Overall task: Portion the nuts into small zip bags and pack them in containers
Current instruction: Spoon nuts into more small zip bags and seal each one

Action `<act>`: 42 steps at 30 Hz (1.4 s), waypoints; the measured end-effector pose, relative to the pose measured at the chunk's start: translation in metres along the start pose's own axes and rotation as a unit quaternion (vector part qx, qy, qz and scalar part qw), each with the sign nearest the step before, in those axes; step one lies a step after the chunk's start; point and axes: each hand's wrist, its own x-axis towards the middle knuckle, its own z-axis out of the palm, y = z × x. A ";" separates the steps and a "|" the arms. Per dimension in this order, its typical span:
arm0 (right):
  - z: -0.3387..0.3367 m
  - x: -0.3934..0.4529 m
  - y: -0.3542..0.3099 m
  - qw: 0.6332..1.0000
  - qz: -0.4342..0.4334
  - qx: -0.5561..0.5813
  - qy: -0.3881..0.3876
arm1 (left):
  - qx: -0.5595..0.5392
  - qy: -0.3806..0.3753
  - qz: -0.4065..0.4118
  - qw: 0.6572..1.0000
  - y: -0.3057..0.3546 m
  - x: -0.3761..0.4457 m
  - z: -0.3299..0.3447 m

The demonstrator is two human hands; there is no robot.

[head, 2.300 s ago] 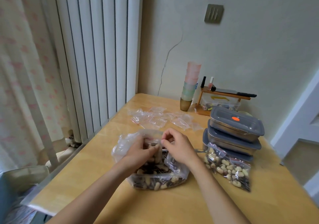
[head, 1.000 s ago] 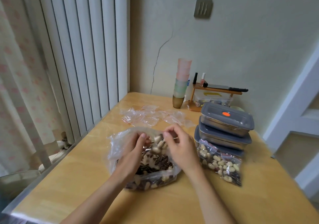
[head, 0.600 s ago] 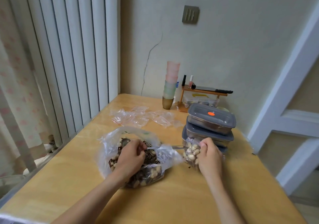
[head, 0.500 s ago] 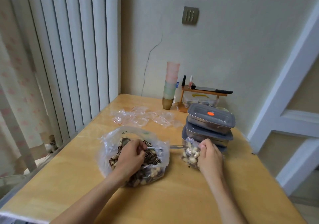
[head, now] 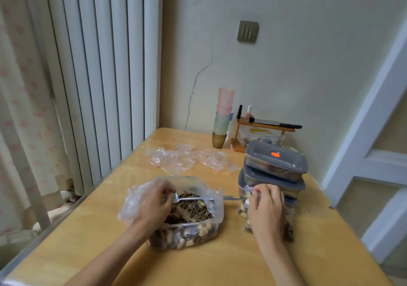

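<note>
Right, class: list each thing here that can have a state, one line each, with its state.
Large nut bag: open, part full, spoon inside.
Small zip bag: holds nuts, mouth held by right hand.
Left hand: grips spoon.
Containers: lidded, stacked.
Empty zip bags: flat, unfilled.
Cups: stacked.

Wooden table (head: 220, 261), light finish. Stack of pastel plastic cups (head: 222, 118), upright at the far edge near the wall. Small wooden shelf (head: 264, 125) just right of the cups, bearing two small bottles (head: 244, 112) and a flat dark item. White vertical blinds (head: 99, 65), left. Patterned curtain (head: 19, 109), far left. Wall plate (head: 247, 31). Crack in the wall (head: 198, 83).
</note>
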 end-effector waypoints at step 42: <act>0.175 0.080 -0.165 0.936 -0.064 0.163 -0.304 | 0.112 -0.068 0.096 0.987 -0.035 0.015 0.031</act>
